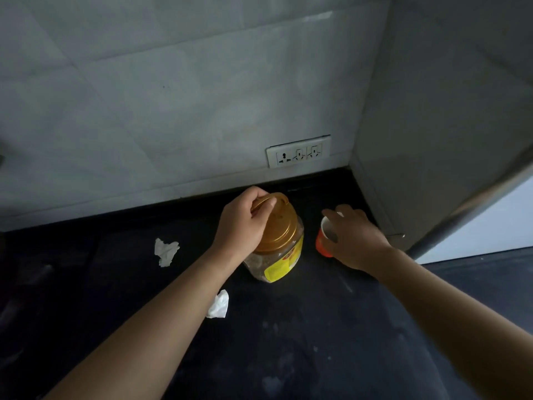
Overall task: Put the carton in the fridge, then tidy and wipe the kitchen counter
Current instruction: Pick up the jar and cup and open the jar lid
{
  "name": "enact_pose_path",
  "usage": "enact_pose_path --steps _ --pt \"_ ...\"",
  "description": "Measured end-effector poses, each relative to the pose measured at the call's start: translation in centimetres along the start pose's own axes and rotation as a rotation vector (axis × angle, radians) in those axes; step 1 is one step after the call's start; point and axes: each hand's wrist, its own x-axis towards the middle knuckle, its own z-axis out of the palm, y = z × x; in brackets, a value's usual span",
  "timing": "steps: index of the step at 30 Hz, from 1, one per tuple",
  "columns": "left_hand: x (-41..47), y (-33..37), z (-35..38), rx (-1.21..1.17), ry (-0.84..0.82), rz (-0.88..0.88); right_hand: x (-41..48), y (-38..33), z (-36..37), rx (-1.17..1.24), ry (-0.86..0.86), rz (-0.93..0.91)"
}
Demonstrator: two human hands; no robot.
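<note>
Tidying the counter (288, 327): left hand (242, 223) is gripping the jar (277, 255) by its lid; right hand (354, 241) is apparently closing round the cup (324, 241) beside it. Next, lifting both clear; carton unseen.

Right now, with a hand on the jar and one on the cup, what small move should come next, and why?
Probably lift both off the counter. The left hand grips the jar by its gold lid, the right hand holds the orange cup, and crumpled tissues remain to clear before wiping.
</note>
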Motion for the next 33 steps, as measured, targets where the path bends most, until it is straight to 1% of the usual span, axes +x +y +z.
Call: enact_pose_path --steps 6,10,15,18,21,27,30,33 --pt "-3.3 2.0 -1.2 0.118 0.108 0.122 -5.7 -0.7 -1.3 0.07 0.061 -0.031" --pt "-6.4 2.8 -3.2 0.133 0.165 0.114 -9.5 -1.6 -0.9 0.113 0.118 -0.102" --pt "-11.8 2.9 -4.9 0.094 0.236 0.065 -13.9 -3.3 1.2 0.133 0.034 -0.173" --pt "-15.3 3.0 -6.0 0.099 0.247 0.06 -16.3 -4.7 2.5 0.126 0.016 -0.213" --pt "-19.3 2.9 -7.3 0.11 0.3 0.057 -19.0 -6.2 4.0 0.122 0.006 -0.242" --pt "-29.8 1.1 -10.8 0.048 0.375 -0.063 -25.4 -10.2 7.6 0.142 -0.067 -0.306" --pt "-36.4 -0.1 -12.7 0.055 0.417 -0.127 -29.1 -13.7 9.4 0.131 -0.13 -0.345" --pt "-43.7 -1.3 -14.5 0.052 0.465 -0.219 -33.2 -17.9 11.4 0.114 -0.185 -0.425"
